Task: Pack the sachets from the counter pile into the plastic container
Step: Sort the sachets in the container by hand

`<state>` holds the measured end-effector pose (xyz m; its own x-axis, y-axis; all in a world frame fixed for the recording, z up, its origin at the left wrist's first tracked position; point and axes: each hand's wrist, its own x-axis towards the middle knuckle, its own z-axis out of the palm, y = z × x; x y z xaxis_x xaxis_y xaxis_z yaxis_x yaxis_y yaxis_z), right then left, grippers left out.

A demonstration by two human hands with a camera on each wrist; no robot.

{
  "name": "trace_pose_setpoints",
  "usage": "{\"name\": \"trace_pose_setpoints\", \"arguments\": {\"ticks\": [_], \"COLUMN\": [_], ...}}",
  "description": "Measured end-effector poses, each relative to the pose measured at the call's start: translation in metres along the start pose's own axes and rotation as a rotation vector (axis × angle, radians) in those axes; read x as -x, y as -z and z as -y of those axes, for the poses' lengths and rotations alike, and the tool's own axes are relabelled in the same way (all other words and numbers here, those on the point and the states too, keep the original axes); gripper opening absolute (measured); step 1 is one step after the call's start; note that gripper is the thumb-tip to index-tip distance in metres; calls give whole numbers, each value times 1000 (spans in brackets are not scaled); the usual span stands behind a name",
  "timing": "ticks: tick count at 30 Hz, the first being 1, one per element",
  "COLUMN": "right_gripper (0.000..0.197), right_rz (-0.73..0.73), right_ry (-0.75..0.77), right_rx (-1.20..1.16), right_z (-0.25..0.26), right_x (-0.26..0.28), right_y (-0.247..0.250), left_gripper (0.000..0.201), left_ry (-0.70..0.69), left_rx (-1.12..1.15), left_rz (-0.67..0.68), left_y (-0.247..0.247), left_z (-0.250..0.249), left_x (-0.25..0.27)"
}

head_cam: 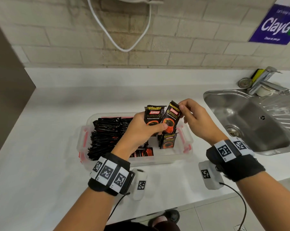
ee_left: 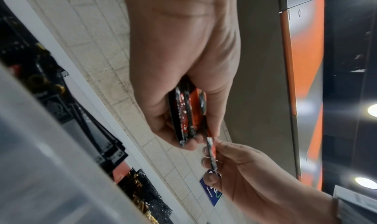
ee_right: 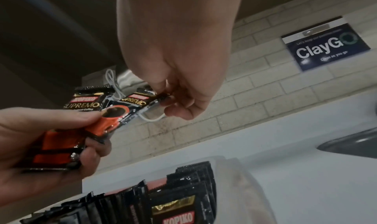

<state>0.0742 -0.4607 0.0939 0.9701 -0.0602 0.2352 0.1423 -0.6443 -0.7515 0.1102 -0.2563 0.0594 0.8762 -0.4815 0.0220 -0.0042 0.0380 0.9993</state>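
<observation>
Fingers of left hand (head_cam: 141, 129) curl round a small bundle of Kopiko Supremo sachets (head_cam: 153, 116), held above the clear plastic container (head_cam: 185, 153) on the white counter (head_cam: 49, 130). Right hand (head_cam: 196, 120) fingers pinch the top corner of the front sachet (head_cam: 171, 118). Inside the container: a packed row of sachets (head_cam: 106, 137) at its left end, a few upright sachets (head_cam: 168, 140) toward its right.

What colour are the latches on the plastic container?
Red, on the clear plastic container; one latch shows best in the head view.
</observation>
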Motion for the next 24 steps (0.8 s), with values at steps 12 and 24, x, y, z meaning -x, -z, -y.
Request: {"name": "trace_pose_setpoints", "arguments": {"ticks": [12, 24], "right_gripper": [6, 15], "right_rz": [54, 126], "right_ry": [-36, -46], "right_rx": [-51, 125], "right_z": [-3, -33], "right_x": [15, 27], "right_y": [4, 0], "left_gripper": [28, 19], "left_ry": [66, 54], "left_rx": [-149, 39], "left_rz": [20, -133], "left_y": [-8, 6], "left_z": [9, 12], "left_x": [2, -1]}}
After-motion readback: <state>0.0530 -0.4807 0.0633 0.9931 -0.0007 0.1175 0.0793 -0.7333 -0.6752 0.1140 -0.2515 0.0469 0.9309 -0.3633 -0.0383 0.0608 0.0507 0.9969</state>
